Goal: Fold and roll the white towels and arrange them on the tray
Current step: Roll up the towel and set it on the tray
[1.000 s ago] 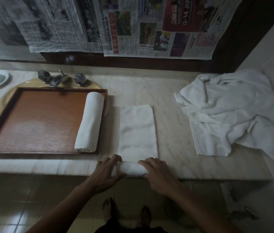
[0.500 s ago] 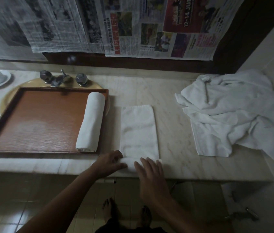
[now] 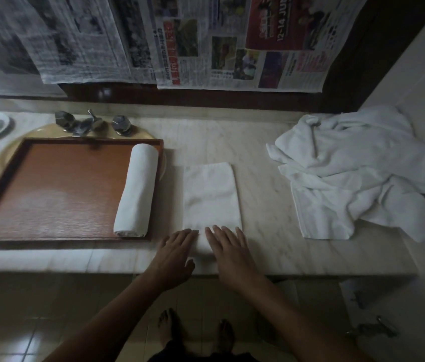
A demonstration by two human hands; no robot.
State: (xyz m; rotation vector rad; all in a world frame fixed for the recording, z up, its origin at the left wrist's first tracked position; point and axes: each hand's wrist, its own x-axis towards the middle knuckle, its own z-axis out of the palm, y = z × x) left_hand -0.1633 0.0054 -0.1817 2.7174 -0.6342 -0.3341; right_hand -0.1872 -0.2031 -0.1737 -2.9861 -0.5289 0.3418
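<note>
Fingers (image 3: 213, 234) of L hand (image 3: 172, 254) & R hand (image 3: 232, 253) lay straight, gripping nothing, on rolled end of towel (image 3: 210, 194) beneath them, prob. to roll evenly.

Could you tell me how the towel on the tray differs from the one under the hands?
The rolled towel is a full cylinder; the folded towel lies flat, rolled only at its near end. The rolled towel sits in the tray, the folded towel on the counter. Both are white.

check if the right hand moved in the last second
Yes. The right hand has slid forward, away from the front edge of the pale marble counter and further onto the folded white towel, fingers now flat.
</note>
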